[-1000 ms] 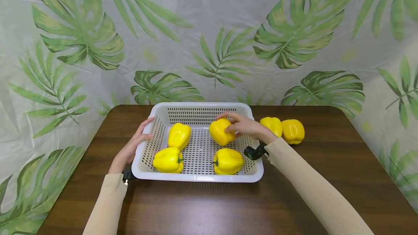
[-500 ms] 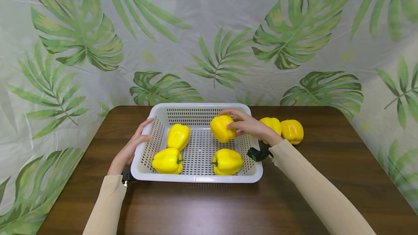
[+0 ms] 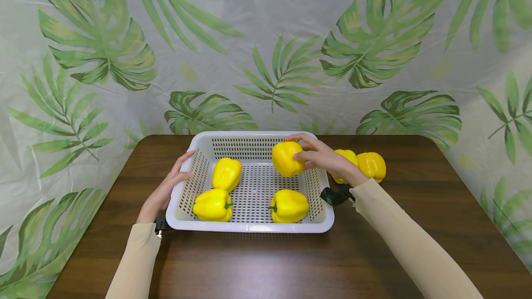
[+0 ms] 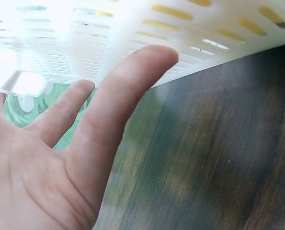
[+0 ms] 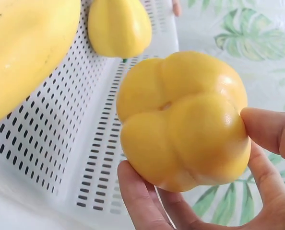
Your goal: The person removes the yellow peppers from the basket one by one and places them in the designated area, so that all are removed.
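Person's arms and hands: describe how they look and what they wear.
The left sleeve and right sleeve are long, plain beige and reach about to the wrists. A black device is strapped at the left wrist and another at the right wrist. The left hand and right hand are gloveless.

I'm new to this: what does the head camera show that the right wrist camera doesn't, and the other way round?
Only the head view shows the wooden table with two yellow peppers on it, and the beige sleeves. Only the right wrist view shows the small dimple in the lobed end of the held pepper. Both show the right hand gripping that pepper, the white basket and the leaf-patterned backdrop.
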A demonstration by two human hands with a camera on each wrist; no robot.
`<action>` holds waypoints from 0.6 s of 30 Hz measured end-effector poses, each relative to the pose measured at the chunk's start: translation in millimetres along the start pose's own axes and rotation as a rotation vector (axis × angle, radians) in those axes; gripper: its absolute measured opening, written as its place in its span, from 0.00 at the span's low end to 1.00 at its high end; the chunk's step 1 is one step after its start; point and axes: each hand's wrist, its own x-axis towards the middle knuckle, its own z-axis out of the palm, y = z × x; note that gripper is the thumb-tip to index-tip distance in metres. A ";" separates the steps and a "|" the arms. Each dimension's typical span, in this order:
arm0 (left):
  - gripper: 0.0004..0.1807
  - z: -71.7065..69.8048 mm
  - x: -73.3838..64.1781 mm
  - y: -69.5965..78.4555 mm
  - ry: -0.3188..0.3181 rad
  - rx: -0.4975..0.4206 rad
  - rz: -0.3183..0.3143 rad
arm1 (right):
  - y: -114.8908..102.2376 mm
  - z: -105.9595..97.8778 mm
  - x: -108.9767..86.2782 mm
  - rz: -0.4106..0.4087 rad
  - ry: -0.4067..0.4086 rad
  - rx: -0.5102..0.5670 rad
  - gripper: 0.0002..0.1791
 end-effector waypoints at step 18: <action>0.33 0.7 -0.6 -0.3 -0.003 0.005 0.011 | 3.8 -21.7 -20.2 -0.058 0.072 0.061 0.29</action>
